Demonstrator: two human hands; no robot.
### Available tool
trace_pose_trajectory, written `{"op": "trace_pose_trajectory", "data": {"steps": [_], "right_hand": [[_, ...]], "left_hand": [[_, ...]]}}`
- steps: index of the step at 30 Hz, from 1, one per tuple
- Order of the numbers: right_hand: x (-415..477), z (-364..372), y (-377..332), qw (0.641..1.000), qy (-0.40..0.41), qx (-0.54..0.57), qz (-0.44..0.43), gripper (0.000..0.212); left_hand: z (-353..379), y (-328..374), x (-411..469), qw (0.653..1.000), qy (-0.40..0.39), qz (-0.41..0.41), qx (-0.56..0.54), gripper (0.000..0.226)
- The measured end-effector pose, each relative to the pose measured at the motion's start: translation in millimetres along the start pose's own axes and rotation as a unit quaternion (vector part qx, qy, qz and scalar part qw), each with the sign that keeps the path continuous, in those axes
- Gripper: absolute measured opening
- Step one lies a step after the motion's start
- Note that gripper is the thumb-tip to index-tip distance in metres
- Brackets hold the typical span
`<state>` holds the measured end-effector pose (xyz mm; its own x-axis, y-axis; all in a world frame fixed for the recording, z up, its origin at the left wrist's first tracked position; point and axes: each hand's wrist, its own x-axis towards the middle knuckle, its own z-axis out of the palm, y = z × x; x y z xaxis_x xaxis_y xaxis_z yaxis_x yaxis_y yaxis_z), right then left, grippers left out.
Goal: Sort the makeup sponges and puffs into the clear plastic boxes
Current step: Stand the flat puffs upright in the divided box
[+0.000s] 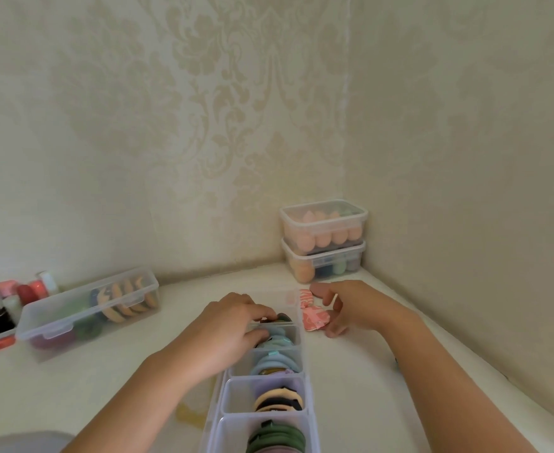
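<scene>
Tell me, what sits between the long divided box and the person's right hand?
Pink patterned puffs lie there, at the fingertips of the right hand, as the head view shows.

The wallpaper (236,125) is cream with a pale tan damask pattern, and the tabletop (383,371) is plain off-white. The clear divided box (305,364) shows a black puff (284,318), light blue puffs (277,362), beige and black puffs (277,400) and dark green puffs (275,436), with pink puffs (315,317) marbled in white just beside it. The clear stacked boxes (323,207) show peach sponges (321,238) and a mint green sponge (339,266). The clear left box (56,322) shows tan-orange puffs (122,305), green puffs (88,328) and purple puffs (53,340), near red-capped bottles (30,291).
</scene>
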<state>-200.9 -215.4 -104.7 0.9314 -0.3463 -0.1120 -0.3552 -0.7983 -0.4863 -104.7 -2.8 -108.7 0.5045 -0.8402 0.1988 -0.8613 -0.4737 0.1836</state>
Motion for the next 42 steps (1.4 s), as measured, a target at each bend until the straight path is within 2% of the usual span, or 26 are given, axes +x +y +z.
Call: {"op": "trace_pose_trajectory", "data": {"steps": [3,5,10,14,17,19,21,22,24,27,32,37,39,42], "right_hand": [[1,0,-2,0.999,-0.008,0.02,0.029,0.036],[2,0,0,0.999,-0.005,-0.007,0.053,0.035],[7,-6,3,0.992,0.062,-0.059,0.089,0.024],[9,-14,4,0.979,0.088,-0.102,0.152,0.026],[6,-21,5,0.962,0.235,-0.049,0.132,0.002],[7,-20,2,0.947,0.317,0.04,0.032,0.014],[3,-14,-14,0.937,0.305,0.146,-0.087,0.017],[1,-11,-22,0.934,0.291,0.153,-0.14,0.02],[0,0,-38,0.928,0.282,0.124,-0.209,0.017],[-1,14,-50,0.928,0.253,0.095,-0.255,0.012],[6,25,-51,0.95,0.183,-0.023,-0.25,0.028],[3,18,-50,0.956,0.179,0.015,-0.232,0.022],[7,19,-49,0.96,0.165,-0.01,-0.224,0.018],[11,25,-49,0.963,0.138,-0.08,-0.216,0.023]], "left_hand": [[-2,0,-2,1.0,0.019,0.008,-0.021,0.035],[-1,-1,-3,0.999,0.019,0.006,-0.045,0.033],[3,-2,-1,0.997,0.0,0.01,-0.075,0.024],[2,-1,-1,0.997,-0.003,0.005,-0.073,0.025],[1,1,-2,0.997,0.001,0.007,-0.073,0.025],[1,3,-3,0.998,0.004,0.011,-0.065,0.026],[2,3,-4,0.998,0.005,0.013,-0.059,0.026],[1,4,-4,0.998,0.006,0.013,-0.06,0.026],[1,4,-4,0.998,0.008,0.012,-0.061,0.026],[1,7,-4,0.998,0.014,0.005,-0.066,0.025],[-1,9,-4,0.997,0.022,-0.01,-0.071,0.025],[-2,11,-6,0.997,0.023,-0.014,-0.067,0.025],[-2,11,-6,0.998,0.023,-0.017,-0.064,0.025],[1,10,-7,0.997,0.03,-0.019,-0.073,0.024]]}}
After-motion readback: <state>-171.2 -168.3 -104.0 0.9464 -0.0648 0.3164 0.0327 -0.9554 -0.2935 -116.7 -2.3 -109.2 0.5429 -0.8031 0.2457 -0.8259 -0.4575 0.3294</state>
